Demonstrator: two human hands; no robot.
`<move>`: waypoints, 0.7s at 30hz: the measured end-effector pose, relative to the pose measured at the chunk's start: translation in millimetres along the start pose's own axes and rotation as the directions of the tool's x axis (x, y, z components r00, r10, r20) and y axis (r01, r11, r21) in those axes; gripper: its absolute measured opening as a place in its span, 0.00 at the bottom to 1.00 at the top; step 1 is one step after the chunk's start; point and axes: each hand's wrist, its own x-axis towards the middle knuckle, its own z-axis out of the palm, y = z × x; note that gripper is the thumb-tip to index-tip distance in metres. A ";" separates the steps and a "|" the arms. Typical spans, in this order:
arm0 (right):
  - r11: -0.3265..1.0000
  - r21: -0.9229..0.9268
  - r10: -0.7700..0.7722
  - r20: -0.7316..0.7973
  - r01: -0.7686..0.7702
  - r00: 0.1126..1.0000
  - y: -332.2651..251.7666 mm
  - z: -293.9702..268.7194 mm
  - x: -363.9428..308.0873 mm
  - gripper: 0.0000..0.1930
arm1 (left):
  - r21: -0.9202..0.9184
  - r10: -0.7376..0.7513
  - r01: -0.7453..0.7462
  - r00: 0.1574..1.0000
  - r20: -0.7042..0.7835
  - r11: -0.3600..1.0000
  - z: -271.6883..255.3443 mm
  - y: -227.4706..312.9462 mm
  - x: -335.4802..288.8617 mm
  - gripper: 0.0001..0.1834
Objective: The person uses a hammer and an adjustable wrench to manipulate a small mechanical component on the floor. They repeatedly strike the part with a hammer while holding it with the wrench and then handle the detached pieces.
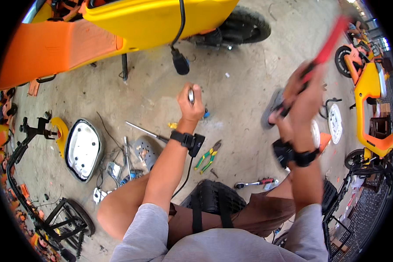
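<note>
Ratchet wrench (254, 183) with a red handle lies at four o'clock, nearest my body; green-and-yellow pliers (213, 151) lie at five. Farther out, at twelve, my left hand (191, 105) is closed around a metal piece (191, 96), its end showing by the thumb. At two, my right hand (304, 94), blurred, curls firmly around a red-and-black tool (325, 51) pointing toward one o'clock. Beyond, at eleven, stands a yellow-and-orange vehicle (137, 28).

The tool (334, 39) is red and black, plier handles (212, 154) green and yellow, scooter (148, 26) yellow and orange
</note>
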 end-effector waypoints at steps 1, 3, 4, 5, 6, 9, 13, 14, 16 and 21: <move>0.979 0.189 -0.081 0.042 0.072 0.996 -25.0 18.1 2.3 0.25 | -0.006 -0.015 0.015 1.000 0.000 1.000 -6.5 -0.5 2.4 0.16; 0.870 0.483 -0.165 0.095 0.099 0.982 -4.6 30.3 -9.1 0.24 | -0.024 -0.024 0.024 1.000 0.004 0.999 -3.7 0.7 0.1 0.16; 0.806 0.589 -0.165 0.127 0.059 0.978 37.4 28.2 -21.5 0.23 | -0.028 -0.015 0.015 1.000 0.010 0.999 3.7 3.0 -1.6 0.16; 0.886 0.463 -0.097 0.115 0.033 0.989 103.9 25.8 -52.3 0.21 | -0.033 -0.002 0.002 1.000 0.020 0.999 8.5 7.8 -2.7 0.16; 0.997 0.017 0.076 0.109 -0.079 0.991 187.6 22.2 -108.7 0.20 | -0.045 -0.020 0.022 0.999 0.041 0.999 14.6 11.1 -2.3 0.16; 0.747 -0.372 0.660 0.319 -0.551 0.680 283.0 8.3 -222.8 0.24 | -0.011 -0.007 0.007 1.000 -0.015 1.000 3.6 -5.6 -0.6 0.16; 0.688 -0.683 0.482 0.177 -0.245 0.858 200.1 -25.1 -105.4 0.23 | -0.120 -0.145 0.148 0.989 0.030 0.982 3.2 3.5 2.0 0.15; 0.870 -0.483 0.259 0.274 -0.101 0.926 149.3 -21.8 -66.0 0.26 | -0.099 -0.085 0.084 0.996 0.002 0.992 1.1 -3.0 7.7 0.16; 0.953 -0.302 0.084 0.169 -0.030 0.982 71.4 -20.2 -27.5 0.24 | -0.090 -0.054 0.054 0.999 0.001 0.995 1.5 -2.6 -8.3 0.16; 0.907 0.414 -0.124 0.085 0.078 0.989 1.3 19.6 -6.5 0.30 | -0.022 -0.009 0.008 1.000 -0.022 1.000 -7.5 3.3 4.2 0.17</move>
